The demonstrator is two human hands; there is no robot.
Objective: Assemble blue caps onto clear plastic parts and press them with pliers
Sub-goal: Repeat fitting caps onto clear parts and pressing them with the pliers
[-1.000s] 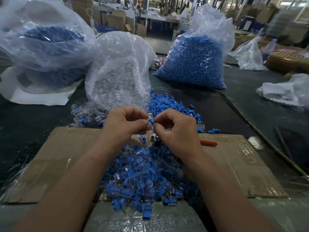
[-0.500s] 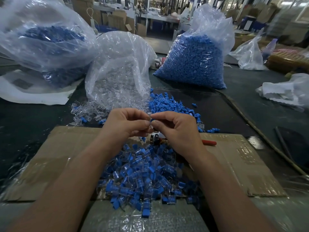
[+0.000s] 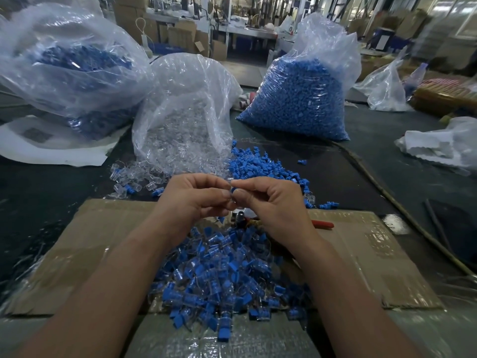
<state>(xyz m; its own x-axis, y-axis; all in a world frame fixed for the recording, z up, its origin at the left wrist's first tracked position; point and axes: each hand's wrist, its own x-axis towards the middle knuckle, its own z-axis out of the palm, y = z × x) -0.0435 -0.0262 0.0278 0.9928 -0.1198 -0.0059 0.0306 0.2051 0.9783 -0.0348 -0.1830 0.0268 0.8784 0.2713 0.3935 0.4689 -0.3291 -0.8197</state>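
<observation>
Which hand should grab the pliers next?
Probably the right hand. The pliers lie on the cardboard just beside it, red handle sticking out on its side. The left hand could hold the blue cap piece both pinch now.

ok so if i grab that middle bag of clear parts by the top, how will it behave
Probably floppy: the bag of clear parts has thin, crinkled, slumped film. Its mouth lies open low down, with spilled clear parts in front, so lifting may shed more. Likely light for its bulk: the parts look hollow.
</observation>
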